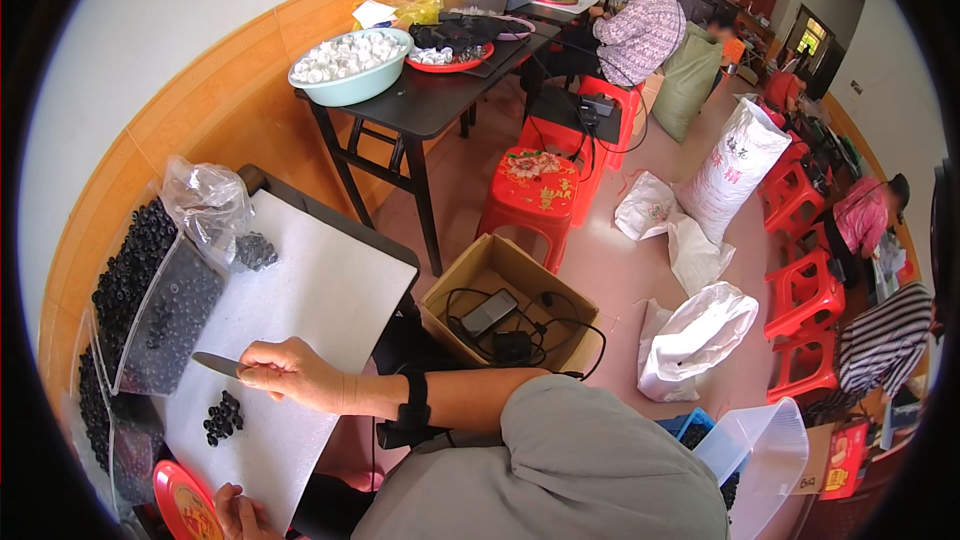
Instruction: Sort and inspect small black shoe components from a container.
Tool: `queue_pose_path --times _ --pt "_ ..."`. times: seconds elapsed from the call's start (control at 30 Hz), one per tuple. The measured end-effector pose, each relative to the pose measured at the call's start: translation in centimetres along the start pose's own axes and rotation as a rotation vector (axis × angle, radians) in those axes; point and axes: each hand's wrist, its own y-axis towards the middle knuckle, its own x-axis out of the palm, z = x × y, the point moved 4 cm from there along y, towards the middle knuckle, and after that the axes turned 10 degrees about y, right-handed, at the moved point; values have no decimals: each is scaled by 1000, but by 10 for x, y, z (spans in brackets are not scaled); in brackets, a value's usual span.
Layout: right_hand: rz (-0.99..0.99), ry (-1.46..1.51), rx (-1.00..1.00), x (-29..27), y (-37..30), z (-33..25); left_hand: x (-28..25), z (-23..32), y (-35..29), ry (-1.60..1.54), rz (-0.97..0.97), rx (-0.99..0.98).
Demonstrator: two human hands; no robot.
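Note:
My right hand (pixel 290 374) is closed around a knife (pixel 217 364) with a flat grey blade, held above the white work surface (pixel 310 270). The blade points left, towards a clear bin (pixel 172 315) full of small black parts. Below the blade, a loose cluster of small black round parts (pixel 223 418) lies on the white surface. At the surface's near edge is my left hand (pixel 243 514), its fingers curled together beside a red plate (pixel 190 505). Whether anything is between those fingers is hidden.
A second clear bin (pixel 135 455) stands along the wall, and clear plastic bags (pixel 208 200) lie behind the first. A cardboard box (pixel 510 340) holds cables and a device. Beyond are a black table (pixel 430 105), red stools (pixel 535 190), white sacks (pixel 690 335) and several seated people.

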Motion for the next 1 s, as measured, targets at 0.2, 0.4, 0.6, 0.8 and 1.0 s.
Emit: queue_pose_path --times 0.2,0.4,0.6,0.8,1.0 --pt "18 -381 -367 -4 2 -38 2 0 -2 -26 12 -4" --pt "38 -451 -385 -15 6 -15 -34 -61 10 -25 -13 13" --pt "116 -204 -209 -24 2 -4 -8 -21 1 -39 11 -95" --pt "17 -305 -214 -13 -1 -17 -7 -12 0 -96 -66 70" --pt "-6 -404 -225 -11 -1 -10 -7 -13 -3 -111 -80 74"
